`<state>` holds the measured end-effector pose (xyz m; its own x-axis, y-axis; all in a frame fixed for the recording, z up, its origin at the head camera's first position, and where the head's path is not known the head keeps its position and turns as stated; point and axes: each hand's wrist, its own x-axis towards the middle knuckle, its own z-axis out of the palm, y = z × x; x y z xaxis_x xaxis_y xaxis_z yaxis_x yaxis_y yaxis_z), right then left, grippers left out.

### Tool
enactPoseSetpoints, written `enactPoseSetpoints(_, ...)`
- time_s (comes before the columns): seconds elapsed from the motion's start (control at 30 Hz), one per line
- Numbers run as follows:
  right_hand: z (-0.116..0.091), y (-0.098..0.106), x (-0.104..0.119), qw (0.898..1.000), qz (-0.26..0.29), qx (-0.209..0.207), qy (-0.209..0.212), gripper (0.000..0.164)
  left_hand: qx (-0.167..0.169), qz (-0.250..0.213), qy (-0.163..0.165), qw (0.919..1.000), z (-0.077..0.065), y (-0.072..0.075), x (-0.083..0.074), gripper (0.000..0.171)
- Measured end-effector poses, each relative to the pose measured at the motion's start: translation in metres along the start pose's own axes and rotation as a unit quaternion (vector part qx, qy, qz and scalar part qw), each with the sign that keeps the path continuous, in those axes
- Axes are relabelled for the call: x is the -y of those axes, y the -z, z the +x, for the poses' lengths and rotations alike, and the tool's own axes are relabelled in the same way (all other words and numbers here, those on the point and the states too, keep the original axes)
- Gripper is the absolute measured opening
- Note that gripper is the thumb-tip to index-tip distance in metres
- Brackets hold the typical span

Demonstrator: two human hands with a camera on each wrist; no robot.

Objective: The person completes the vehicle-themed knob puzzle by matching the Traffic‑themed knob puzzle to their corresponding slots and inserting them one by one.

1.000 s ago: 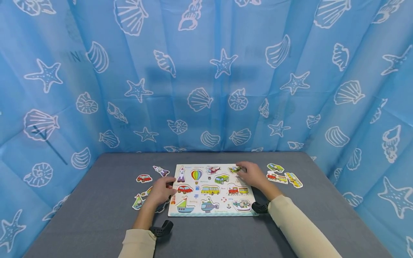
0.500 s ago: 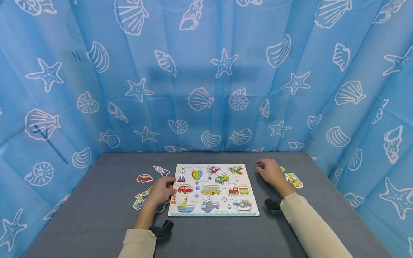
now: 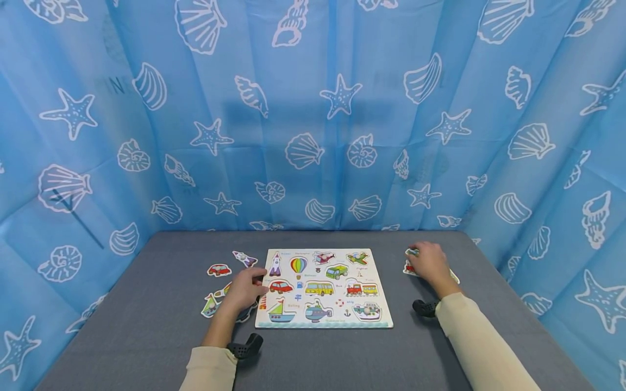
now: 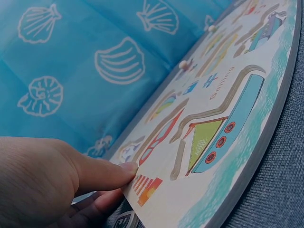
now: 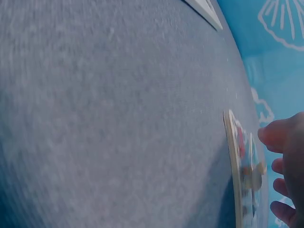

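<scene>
A wooden vehicle puzzle board (image 3: 342, 325) lies flat in the middle. My left hand (image 3: 244, 288) pinches its left edge, the thumb on the printed face near the red car slot in the left wrist view. My right hand (image 3: 432, 266) hovers over loose puzzle pieces at the right with loosely bent fingers. Partly hidden beneath it are a red train piece (image 3: 408, 269) and a green truck piece (image 3: 412, 252). In the right wrist view a piece's knob (image 5: 261, 168) stands near the fingertips, with no clear contact. An airplane piece (image 3: 358, 257) sits in the board's upper right.
Loose pieces lie left of the board: a rocket (image 3: 244, 259), a red car (image 3: 218, 270) and a sailboat (image 3: 210, 306), with others partly under the left arm. A blue shell-print curtain (image 3: 313, 119) rises behind the grey table (image 3: 313, 358).
My right hand has left the airplane piece in the board's upper right and moved right over the loose pieces. My left hand has stayed at the board's edge.
</scene>
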<state>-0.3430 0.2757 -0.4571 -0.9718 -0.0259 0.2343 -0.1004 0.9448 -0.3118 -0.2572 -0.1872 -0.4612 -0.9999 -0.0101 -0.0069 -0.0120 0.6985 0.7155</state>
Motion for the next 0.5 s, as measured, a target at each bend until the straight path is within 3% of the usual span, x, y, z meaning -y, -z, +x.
enactPoseSetpoints(0.5,-0.004,-0.001,-0.015,0.999,-0.002,0.02,-0.049,0.035,0.002,-0.002,0.002,1.0,0.0,0.0,0.0,0.044)
